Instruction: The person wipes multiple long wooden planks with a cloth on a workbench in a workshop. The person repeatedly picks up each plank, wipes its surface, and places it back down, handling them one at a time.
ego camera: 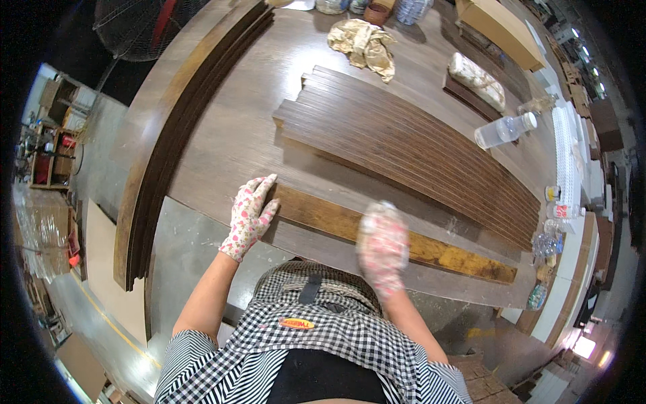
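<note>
A long narrow brown board (323, 215) lies flat near the table's front edge, its right part yellowish and blotchy. My left hand (250, 217), in a white glove with pink print, rests at the board's left end, with fingers and thumb spread around that end. My right hand (383, 242), in a similar glove, is blurred over the middle of the board; whether something is under or in its fingers cannot be told. Beyond the board lies a row of dark brown strips (404, 146) set side by side.
A stack of long dark boards (166, 136) lies along the left. A crumpled tan cloth (364, 44), a clear bottle (504, 130), a wrapped pad on a board (476, 82) and a cardboard box (499, 30) stand or lie farther back. A caged fan (146, 28) is at the upper left.
</note>
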Action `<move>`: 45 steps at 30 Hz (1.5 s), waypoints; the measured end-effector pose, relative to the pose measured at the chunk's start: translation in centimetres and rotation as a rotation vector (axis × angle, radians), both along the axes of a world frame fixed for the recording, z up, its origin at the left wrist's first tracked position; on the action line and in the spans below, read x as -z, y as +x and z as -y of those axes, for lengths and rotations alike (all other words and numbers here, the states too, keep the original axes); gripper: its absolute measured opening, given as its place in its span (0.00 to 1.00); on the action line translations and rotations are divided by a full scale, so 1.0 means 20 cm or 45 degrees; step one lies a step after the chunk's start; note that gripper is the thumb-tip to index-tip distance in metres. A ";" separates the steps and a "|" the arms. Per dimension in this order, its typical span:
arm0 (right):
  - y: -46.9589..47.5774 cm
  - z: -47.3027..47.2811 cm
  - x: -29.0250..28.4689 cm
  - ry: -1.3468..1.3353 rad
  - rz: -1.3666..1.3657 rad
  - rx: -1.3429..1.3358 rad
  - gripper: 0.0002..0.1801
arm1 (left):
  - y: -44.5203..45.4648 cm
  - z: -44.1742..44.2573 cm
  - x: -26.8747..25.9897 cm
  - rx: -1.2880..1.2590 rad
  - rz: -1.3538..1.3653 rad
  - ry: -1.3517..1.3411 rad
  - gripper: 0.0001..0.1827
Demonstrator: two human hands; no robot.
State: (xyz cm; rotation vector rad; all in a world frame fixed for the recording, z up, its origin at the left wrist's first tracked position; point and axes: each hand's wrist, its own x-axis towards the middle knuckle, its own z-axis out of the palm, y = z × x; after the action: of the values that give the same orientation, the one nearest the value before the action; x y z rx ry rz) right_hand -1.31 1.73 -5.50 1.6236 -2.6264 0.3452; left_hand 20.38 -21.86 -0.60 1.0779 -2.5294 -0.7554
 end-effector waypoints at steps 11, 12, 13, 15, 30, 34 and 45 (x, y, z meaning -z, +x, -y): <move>-1.04 -1.19 -0.07 0.524 -0.641 0.909 0.15 | -0.05 0.01 0.05 -0.083 0.106 -0.023 0.23; -0.88 -1.08 -0.04 0.331 -0.444 0.937 0.25 | -0.05 0.01 0.06 -0.062 0.094 -0.069 0.22; -0.75 -0.98 -0.01 0.194 -0.177 1.007 0.36 | -0.05 0.02 0.08 -0.055 0.077 -0.142 0.21; -0.67 -0.95 -0.01 0.130 -0.324 0.611 0.35 | -0.03 0.03 0.13 -0.139 0.136 -0.139 0.19; -1.60 -2.06 -0.01 -1.326 0.579 1.246 0.15 | -0.09 0.04 0.05 -0.744 -0.311 0.497 0.12; -1.52 -2.24 -0.16 -1.755 1.193 0.928 0.17 | -0.05 -0.08 0.05 -0.672 -0.885 0.535 0.15; -0.59 -1.37 -0.20 -0.594 0.657 0.975 0.25 | 0.13 -0.27 0.11 -0.393 -0.621 0.656 0.29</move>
State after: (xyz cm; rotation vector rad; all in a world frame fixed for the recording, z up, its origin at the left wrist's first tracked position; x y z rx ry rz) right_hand -13.11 29.14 -1.44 0.3653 -2.9118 1.3110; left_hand 23.07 -16.39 -2.81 1.2084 -1.7527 -1.4170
